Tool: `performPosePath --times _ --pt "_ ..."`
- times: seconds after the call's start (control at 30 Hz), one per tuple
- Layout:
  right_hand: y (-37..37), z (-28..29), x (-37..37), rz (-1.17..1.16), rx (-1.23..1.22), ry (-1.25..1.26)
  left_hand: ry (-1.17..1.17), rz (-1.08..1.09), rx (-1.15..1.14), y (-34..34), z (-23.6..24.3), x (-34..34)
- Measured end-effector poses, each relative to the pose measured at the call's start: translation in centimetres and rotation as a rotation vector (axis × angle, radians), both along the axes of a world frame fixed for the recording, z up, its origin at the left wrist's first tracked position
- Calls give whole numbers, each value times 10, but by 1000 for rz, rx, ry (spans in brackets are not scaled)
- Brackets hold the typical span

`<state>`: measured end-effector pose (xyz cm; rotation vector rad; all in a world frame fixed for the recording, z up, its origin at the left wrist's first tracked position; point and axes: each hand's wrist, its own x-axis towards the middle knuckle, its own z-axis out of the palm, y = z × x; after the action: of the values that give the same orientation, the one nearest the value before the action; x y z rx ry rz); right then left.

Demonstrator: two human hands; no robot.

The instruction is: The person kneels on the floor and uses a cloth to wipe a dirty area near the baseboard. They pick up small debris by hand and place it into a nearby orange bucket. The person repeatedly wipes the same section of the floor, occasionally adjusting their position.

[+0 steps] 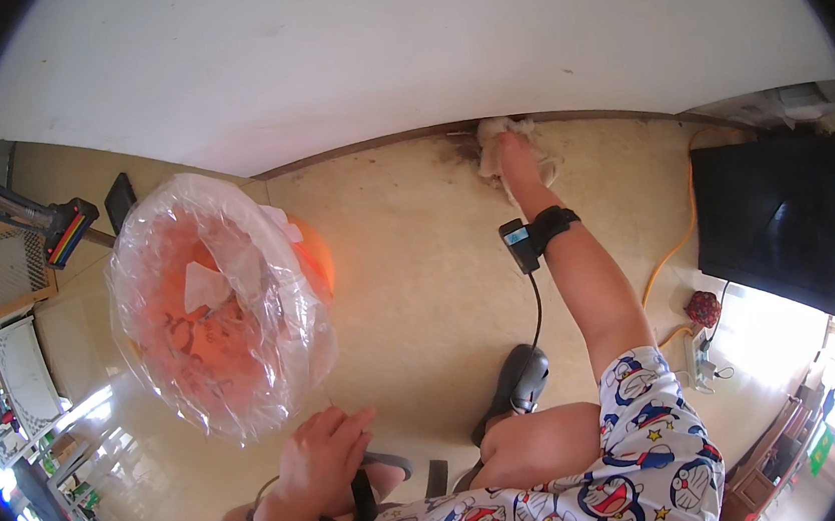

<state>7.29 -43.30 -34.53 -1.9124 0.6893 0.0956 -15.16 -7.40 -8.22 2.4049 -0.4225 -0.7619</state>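
My right arm is stretched out to the far side. There my right hand (518,158) is closed on a pale crumpled cloth (492,131), pressing it to the floor where it meets the wall. Dark smudges mark the floor edge just left of the cloth. My left hand (328,454) rests near my knee with its fingers extended and nothing in it. Ahead and to the left of that hand stands an orange bin (313,255) lined with a clear plastic bag (297,347); some pale scraps lie inside.
A white wall (397,51) spans the far side. At right are a large black panel (781,225), an orange cable (674,258), a dark red patterned object (704,308) and a power strip (697,362). A pole with a striped head (73,231) leans in at left.
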Motion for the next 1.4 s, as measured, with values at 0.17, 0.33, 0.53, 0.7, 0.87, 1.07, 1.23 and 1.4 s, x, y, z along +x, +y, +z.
performPosePath --times 0.17,0.33,0.53,0.7,0.87,1.07,1.23,1.4 --pt "26 -31 8 339 -467 -112 -1 4 -40 5 -5 3" --pt "52 -27 -3 550 -864 -50 26 -6 -40 8 -9 6" --pt "62 -10 -6 664 -1045 -24 -61 -101 -117 10 -9 15" --pt "56 -11 -2 668 -1057 -147 22 -33 -56 10 -12 13" --pt "65 -12 -2 671 -890 -31 -39 -21 -61 8 -12 10" --pt "52 -12 -2 831 -839 -25 -63 -22 -54 11 -4 4" --pt "20 0 -6 628 -802 66 -147 -101 -105 17 -1 -6" --pt "-38 36 -34 429 -826 -228 -52 -105 -48 18 2 -13"
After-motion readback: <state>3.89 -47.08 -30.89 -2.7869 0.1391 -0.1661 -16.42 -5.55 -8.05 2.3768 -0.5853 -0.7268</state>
